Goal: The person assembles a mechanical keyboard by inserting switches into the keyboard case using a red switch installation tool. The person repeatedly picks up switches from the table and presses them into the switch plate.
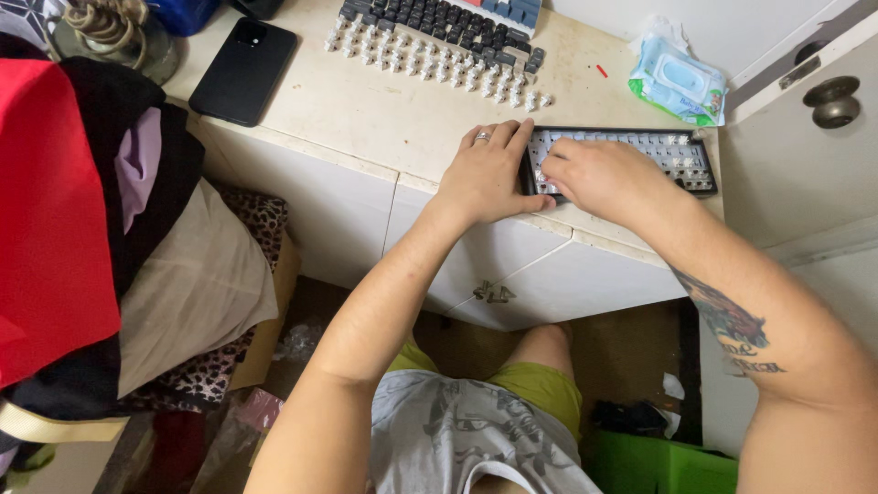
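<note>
I'm looking down at the cream, stained worktop [393, 110] over white cabinet doors; everything sits on it. Biggest item is the black-framed keyboard base [640, 151] with bare white switches, lying at the front edge near the right corner. Behind it, rows of loose white switches [430, 59] and dark grey keycaps [439, 20] are laid out, well apart from the hands. My read: no caps on the board yet, switches seated across most of the plate, so the switch stage looks mostly done and capping is all left; can't confirm the covered left end. Black smartphone [242, 69] far left, wet-wipe pack [679, 84] far right. Left hand [485, 174], ring on, lies flat with fingers curled around the board's left edge, bracing it. Right hand [594, 174] rests on top of the left end, fingers bunched and pressing down on switches; whether it pinches a loose piece, I can't tell.
</note>
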